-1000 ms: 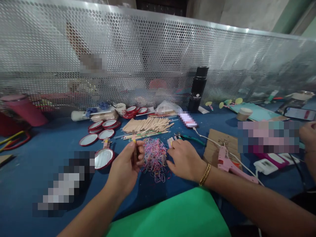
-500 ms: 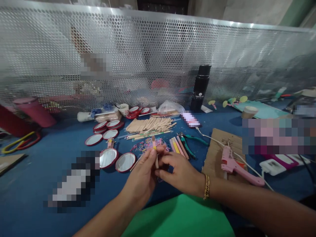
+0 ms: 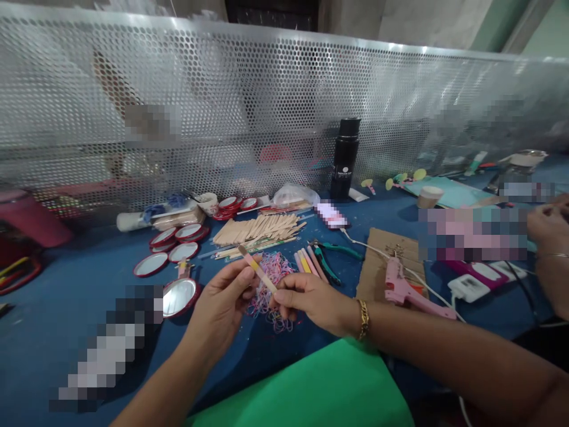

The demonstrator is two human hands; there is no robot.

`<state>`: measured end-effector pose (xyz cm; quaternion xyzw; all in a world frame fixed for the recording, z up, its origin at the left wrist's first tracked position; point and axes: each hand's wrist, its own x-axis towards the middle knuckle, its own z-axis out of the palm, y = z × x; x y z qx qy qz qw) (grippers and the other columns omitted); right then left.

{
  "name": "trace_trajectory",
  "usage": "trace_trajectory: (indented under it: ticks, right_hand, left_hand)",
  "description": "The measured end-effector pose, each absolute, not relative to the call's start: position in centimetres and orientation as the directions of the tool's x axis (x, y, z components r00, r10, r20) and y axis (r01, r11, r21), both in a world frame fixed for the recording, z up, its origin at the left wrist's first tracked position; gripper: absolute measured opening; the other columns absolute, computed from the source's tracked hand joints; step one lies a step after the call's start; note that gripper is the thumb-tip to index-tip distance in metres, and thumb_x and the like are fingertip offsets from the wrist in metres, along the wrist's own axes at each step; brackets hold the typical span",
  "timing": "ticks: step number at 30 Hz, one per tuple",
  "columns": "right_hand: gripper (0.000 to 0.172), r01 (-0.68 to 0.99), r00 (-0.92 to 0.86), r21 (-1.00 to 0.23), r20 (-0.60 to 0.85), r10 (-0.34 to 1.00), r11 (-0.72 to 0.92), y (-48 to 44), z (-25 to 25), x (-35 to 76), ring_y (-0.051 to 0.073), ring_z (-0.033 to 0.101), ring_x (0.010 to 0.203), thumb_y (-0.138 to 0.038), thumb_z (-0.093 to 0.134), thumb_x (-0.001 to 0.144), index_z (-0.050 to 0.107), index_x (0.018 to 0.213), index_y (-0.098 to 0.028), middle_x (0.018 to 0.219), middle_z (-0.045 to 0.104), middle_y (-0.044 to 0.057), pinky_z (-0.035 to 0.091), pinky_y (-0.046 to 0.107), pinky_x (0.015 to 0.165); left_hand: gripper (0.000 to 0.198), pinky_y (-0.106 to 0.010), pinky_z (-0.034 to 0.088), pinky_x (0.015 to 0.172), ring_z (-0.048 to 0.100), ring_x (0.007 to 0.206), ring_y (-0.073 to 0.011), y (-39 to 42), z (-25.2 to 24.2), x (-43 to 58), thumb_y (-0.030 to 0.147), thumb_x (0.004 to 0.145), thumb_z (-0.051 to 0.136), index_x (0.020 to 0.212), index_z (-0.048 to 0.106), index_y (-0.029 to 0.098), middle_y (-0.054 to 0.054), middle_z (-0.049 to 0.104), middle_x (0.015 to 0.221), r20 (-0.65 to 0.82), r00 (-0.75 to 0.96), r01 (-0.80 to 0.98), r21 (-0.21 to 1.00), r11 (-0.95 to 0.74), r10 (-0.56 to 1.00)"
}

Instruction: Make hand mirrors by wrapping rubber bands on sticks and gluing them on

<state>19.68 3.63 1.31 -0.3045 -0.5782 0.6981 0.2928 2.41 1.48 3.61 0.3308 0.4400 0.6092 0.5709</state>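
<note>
Between my two hands a flat craft stick (image 3: 265, 279) is held at a slant, with pink and yellow sections and a bare wooden tip. My left hand (image 3: 226, 293) pinches its upper part with thumb and fingers. Its lower end sits in the closed thumb and fingers of my right hand (image 3: 313, 299). Just below and behind the stick lies a tangle of thin colourful elastic bands (image 3: 278, 320). Beyond it are a heap of plain craft sticks (image 3: 258, 228) and several pink and yellow sticks (image 3: 311, 264), beside teal-handled pliers (image 3: 331, 261).
Round red-rimmed mirrors (image 3: 181, 296) lie to the left. On the right, a pink glue gun (image 3: 393, 281) rests on cardboard (image 3: 368, 261). A black bottle (image 3: 345, 160) stands before the perforated metal screen (image 3: 284, 89). Another person's hand (image 3: 549, 228) shows at the right edge.
The stick has tilted from nearly upright to a slant, its tip leaning left. My hands have moved apart slightly, uncovering more of the elastic bands. The view has shifted right.
</note>
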Motion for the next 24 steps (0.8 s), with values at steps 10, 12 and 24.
trace_trajectory:
  ticks: [10,12,24]
  right_hand:
    - [0.024,-0.094,-0.627,-0.989,-0.034,0.778,-0.118,4.5,1.8,20.3,0.007,0.052,0.055,-0.033,0.055,0.091,0.062,0.078,-0.014,0.063,0.06,-0.002,0.042,0.02,0.056]
    - [0.024,-0.098,-0.55,-0.993,0.005,0.835,-0.059,5.1,2.1,20.8,0.007,0.051,0.056,-0.034,0.053,0.091,0.063,0.083,-0.014,0.065,0.06,-0.002,0.041,0.019,0.054]
    - [0.02,-0.324,-0.183,-0.931,0.238,0.954,0.17,8.6,4.1,23.5,0.007,0.048,0.057,-0.037,0.061,0.083,0.064,0.084,-0.017,0.064,0.056,-0.004,0.039,0.021,0.057]
  left_hand:
    - [0.027,-0.01,0.038,0.042,0.048,0.054,-0.0046,2.6,3.5,1.8,0.022,0.056,0.09,0.076,0.075,0.013,0.002,0.058,0.063,-0.039,-0.118,-0.464,0.885,-0.02,0.992]
    - [0.025,-0.01,0.04,0.043,0.051,0.057,-0.0053,2.8,3.7,1.5,0.022,0.056,0.089,0.075,0.074,0.013,0.001,0.06,0.066,-0.027,-0.146,-0.48,0.876,-0.047,0.989]
    - [0.024,-0.01,0.042,0.046,0.057,0.059,-0.006,3.2,3.5,1.3,0.019,0.059,0.086,0.077,0.073,0.011,-0.001,0.064,0.069,-0.02,-0.181,-0.442,0.895,-0.063,0.983]
